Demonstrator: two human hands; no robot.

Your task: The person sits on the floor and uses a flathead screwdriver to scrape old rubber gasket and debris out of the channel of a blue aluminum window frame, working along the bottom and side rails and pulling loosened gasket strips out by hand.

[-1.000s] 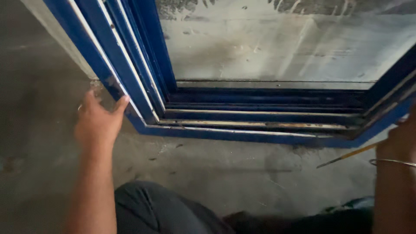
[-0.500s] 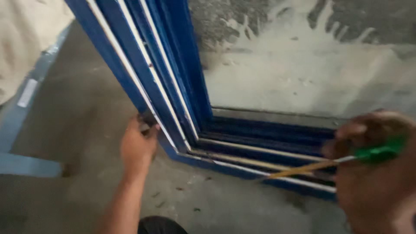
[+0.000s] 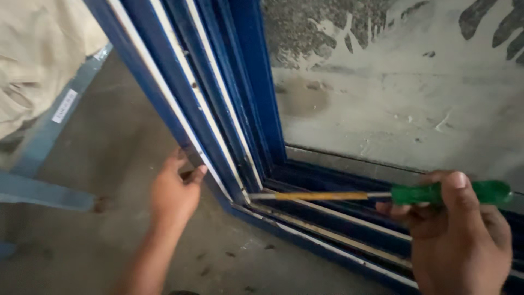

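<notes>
While the right hand point(image 3: 461, 240) closed its grip around the green translucent handle of one screwdriver point(image 3: 382, 194), thumb laid along the top, the tool lay nearly level, its yellowish metal shaft running away from that grip toward the left and its tip resting in the inner corner of the blue window frame point(image 3: 180, 93). The left hand point(image 3: 174, 194) sat well to the left of the tool, its grip loosely folded over the outer edge of the frame's slanting side member, thumb and fingers touching the painted metal and holding nothing else. The frame was smooth blue metal built of several parallel rails with thin pale strips between them, two members meeting at a corner between the two hands. Above the right grip, the single pane of glass point(image 3: 393, 93) was dusty and smeared grey, with darker streaks near its top. Below both hands spread a rough grey concrete floor point(image 3: 109, 136) with small dark specks. Far to the left of the left grip lay a grey-blue flat bar point(image 3: 43, 131) carrying one small white rectangular label point(image 3: 64, 105), set slantwise, and beside it a rumpled beige cloth point(image 3: 38, 49) in the upper corner.
</notes>
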